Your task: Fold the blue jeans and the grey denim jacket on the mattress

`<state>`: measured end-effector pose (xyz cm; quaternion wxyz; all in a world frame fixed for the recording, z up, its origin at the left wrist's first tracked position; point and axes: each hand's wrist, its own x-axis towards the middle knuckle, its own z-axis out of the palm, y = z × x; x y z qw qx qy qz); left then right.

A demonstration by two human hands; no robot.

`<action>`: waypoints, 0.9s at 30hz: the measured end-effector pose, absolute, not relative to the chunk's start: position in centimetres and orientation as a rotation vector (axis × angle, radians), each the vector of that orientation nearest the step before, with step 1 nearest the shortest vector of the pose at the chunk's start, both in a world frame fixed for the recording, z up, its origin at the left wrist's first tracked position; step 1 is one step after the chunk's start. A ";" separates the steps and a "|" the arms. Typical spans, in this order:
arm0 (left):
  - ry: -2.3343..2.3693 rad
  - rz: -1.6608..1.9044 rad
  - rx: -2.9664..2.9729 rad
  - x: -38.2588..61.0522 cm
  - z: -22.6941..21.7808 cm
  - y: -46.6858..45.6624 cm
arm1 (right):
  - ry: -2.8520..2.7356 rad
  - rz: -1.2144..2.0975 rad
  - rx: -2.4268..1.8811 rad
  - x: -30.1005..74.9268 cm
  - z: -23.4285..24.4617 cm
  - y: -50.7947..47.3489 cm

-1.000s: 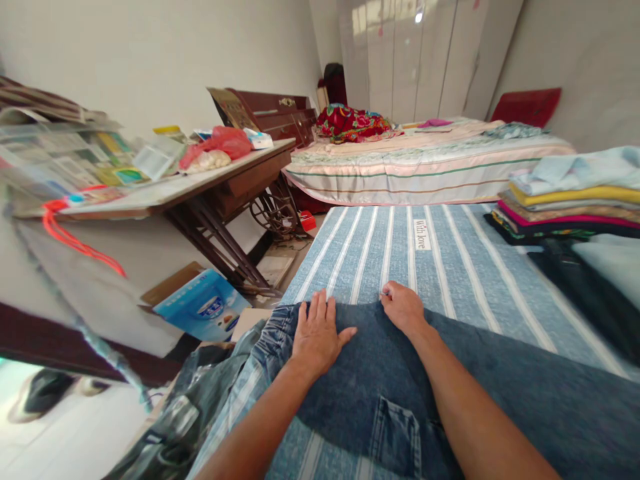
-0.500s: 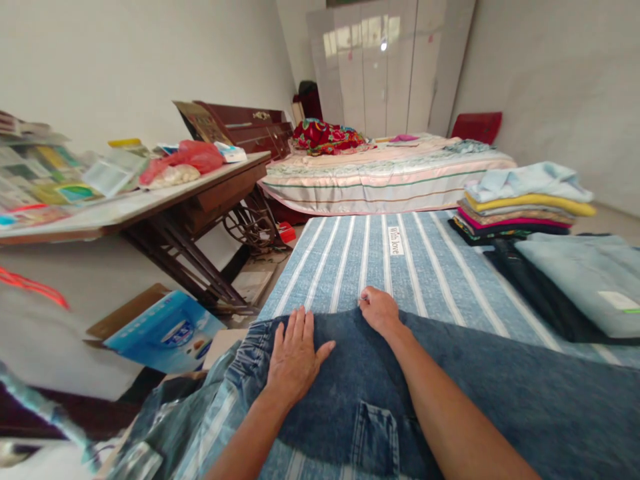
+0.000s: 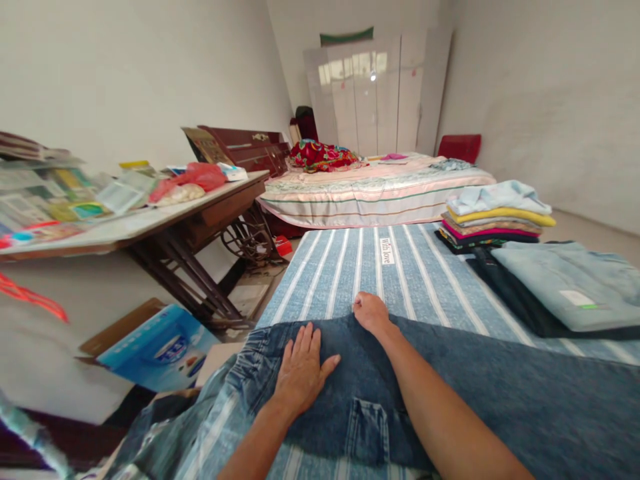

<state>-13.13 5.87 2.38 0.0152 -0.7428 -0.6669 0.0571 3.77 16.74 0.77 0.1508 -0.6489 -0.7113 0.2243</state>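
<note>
A pair of dark blue jeans (image 3: 465, 387) lies stretched across the striped cloth (image 3: 320, 273) in front of me. Its gathered elastic waist is at the left, and a back pocket shows near the bottom. My left hand (image 3: 303, 373) rests flat on the denim close to the waistband, fingers stretched and thumb out. At the far edge of the jeans, my right hand (image 3: 370, 311) is closed, pinching the denim there; its fingertips are partly hidden. The right forearm crosses over the garment.
Right of the jeans lie folded light jeans (image 3: 575, 283) on black trousers (image 3: 515, 293), beside a stack of folded clothes (image 3: 495, 217). A cluttered sewing-machine table (image 3: 200, 207) stands left, with a blue box (image 3: 165, 347) below. Beyond is a bed (image 3: 370, 200).
The view has tilted up slightly and shifted right. My left hand has slid a little along the denim, away from the waistband; my right hand stays closed at the far edge.
</note>
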 end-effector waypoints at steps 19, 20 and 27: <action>-1.804 0.021 -2.590 -2.1 2.4 10.0 | -2.321 0.542 -1.367 11.6 5.5 12.4; -1.788 0.023 -2.587 -2.3 2.1 10.2 | -2.348 0.551 -1.331 11.8 4.5 11.5; -1.723 0.078 -2.605 -4.2 -0.5 11.4 | -2.494 0.604 -1.294 13.1 0.0 9.1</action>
